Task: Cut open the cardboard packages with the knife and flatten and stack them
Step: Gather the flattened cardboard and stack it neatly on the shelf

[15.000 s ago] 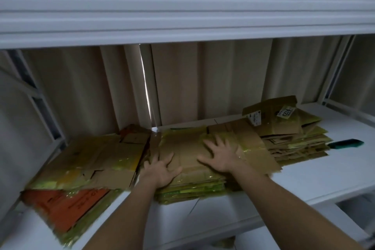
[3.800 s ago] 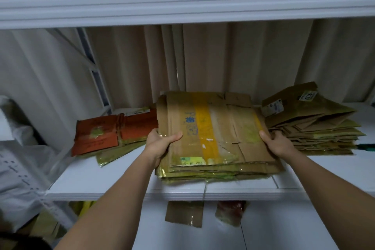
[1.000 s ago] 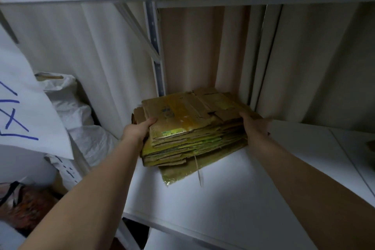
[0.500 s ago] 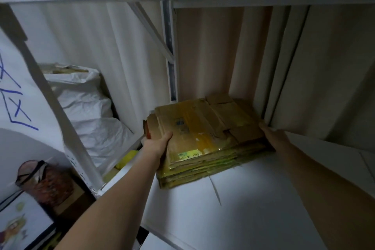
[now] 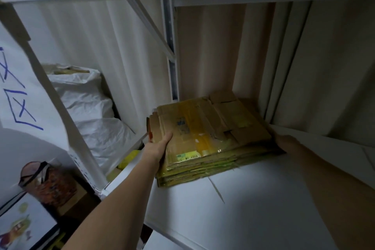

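A thick stack of flattened brown cardboard packages (image 5: pixel 211 134), taped in yellow, lies in the far left corner of the white shelf (image 5: pixel 253 199). My left hand (image 5: pixel 159 148) grips the stack's left front edge, thumb on top. My right hand (image 5: pixel 284 142) holds the stack's right side; its fingers are partly hidden behind the cardboard. No knife is in view.
A white metal upright (image 5: pixel 170 50) stands behind the stack, with pale curtain behind it. Left of the shelf lie white sacks (image 5: pixel 89 111), a slanted white post (image 5: pixel 67 128), a paper with blue marks (image 5: pixel 18 91) and a brown jar (image 5: pixel 48 182) lower down.
Over the last second both hands have carried the stack to the shelf's far left corner and set it down against the back. The view has shifted slightly left.
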